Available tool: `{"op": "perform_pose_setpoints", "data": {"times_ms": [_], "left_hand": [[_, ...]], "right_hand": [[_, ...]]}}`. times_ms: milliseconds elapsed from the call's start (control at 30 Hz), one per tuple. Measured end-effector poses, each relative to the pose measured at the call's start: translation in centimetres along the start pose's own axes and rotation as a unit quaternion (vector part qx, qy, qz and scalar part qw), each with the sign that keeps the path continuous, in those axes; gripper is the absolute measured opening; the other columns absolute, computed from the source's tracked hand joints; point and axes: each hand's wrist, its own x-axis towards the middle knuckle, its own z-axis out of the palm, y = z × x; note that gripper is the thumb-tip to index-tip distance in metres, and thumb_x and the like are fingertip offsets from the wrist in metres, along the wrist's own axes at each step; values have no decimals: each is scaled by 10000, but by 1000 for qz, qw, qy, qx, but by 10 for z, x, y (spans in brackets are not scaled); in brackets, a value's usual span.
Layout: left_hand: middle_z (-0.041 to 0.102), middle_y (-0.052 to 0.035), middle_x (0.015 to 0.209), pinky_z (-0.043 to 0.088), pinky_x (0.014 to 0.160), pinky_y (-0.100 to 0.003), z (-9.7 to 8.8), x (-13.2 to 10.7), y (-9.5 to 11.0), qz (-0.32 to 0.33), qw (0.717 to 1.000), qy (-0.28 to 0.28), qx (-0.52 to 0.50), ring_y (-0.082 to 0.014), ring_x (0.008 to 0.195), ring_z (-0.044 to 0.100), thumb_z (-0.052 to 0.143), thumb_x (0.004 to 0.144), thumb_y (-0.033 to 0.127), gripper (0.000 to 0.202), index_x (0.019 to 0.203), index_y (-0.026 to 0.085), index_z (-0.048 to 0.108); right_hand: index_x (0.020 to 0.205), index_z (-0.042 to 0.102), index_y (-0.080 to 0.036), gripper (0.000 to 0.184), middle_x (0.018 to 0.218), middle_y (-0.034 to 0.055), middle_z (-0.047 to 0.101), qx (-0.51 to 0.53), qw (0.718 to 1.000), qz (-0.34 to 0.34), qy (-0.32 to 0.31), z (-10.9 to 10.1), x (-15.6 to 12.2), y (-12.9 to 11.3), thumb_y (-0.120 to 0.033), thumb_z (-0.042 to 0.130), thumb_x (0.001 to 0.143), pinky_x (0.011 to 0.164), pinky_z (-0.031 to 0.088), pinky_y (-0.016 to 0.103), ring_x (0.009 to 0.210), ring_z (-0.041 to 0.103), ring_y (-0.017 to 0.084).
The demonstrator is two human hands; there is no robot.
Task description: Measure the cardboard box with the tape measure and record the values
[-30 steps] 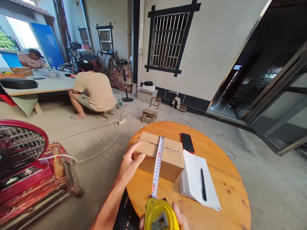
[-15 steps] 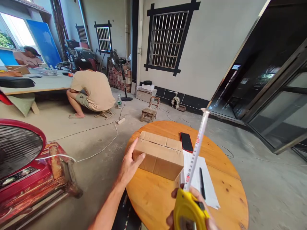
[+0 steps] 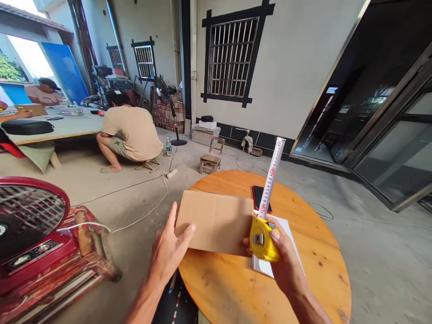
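The box has tipped — left hand gripping its end, right hand clutching tape measure.

Passable: near and right margins of round orange-brown wooden table. Brown rectangular cardboard box obstructs left part. Left hand bars its left end; right hand, yellow plastic tape measure bar right end.

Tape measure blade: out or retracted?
Out: the numbered blade sticks out of the yellow tape measure held in the right hand.
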Motion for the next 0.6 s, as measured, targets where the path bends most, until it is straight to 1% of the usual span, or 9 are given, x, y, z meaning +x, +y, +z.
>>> {"op": "perform_pose_setpoints", "data": {"times_ms": [33,100,167,200,267,333,400,500,600], "left_hand": [[654,-126,1273,511,930,-422,-3,-1,3,1,1000,-2,25,-311,1116,650,609,821,463,796,1516,229,299],[611,-123,1338,478,985,-452,-4,-4,6,15,998,-11,59,-319,1189,605,583,832,450,753,1506,236,324],[567,-110,1392,433,1047,-462,-1,-6,4,39,997,-21,70,-313,1272,539,563,839,436,674,1463,236,404],[550,-105,1411,416,1068,-459,1,-6,1,50,996,-25,70,-308,1301,511,560,839,431,629,1428,237,454],[526,-102,1432,395,1093,-454,6,-7,-4,62,996,-34,62,-301,1330,479,555,842,430,555,1360,233,531],[511,-107,1442,388,1105,-454,10,-6,-9,65,996,-47,49,-292,1337,470,542,852,435,532,1340,223,549],[500,-105,1452,380,1118,-446,11,-5,-11,65,996,-57,33,-276,1349,458,527,866,437,540,1358,214,527],[509,-99,1443,378,1127,-425,13,-4,-11,63,996,-57,18,-262,1351,457,525,876,442,536,1360,213,520],[516,-95,1438,379,1129,-413,14,-4,-11,64,996,-53,14,-255,1349,460,535,874,440,529,1352,215,525]], "right_hand": [[1211,524,-195,573,840,58,699,-7,1000,5,-18,1,11,-5,-516,700,769,622,549,348,737,713,256],[1169,543,-171,522,851,47,678,-22,999,5,-31,2,31,-13,-505,677,790,570,546,323,689,710,237],[1147,559,-165,490,932,58,672,-26,999,3,-26,5,39,-18,-492,669,800,523,537,302,670,708,225],[1142,565,-169,481,996,72,672,-18,999,7,-26,8,37,-19,-491,671,800,506,532,296,668,707,221],[1113,587,-178,458,1124,105,664,12,998,36,-42,13,21,-18,-505,669,804,488,528,294,673,704,217],[1066,622,-172,446,1173,129,663,44,991,102,-69,18,-3,-12,-536,660,811,479,532,303,665,700,216],[1053,656,-159,483,1117,143,689,71,975,190,-89,22,-27,-3,-579,649,814,476,539,313,639,697,213],[1027,697,-117,610,927,140,729,117,939,307,-102,26,-49,15,-674,622,791,509,537,290,596,692,196],[956,727,-81,673,797,120,731,156,914,363,-95,28,-56,27,-714,630,750,525,520,251,564,682,178]]}}
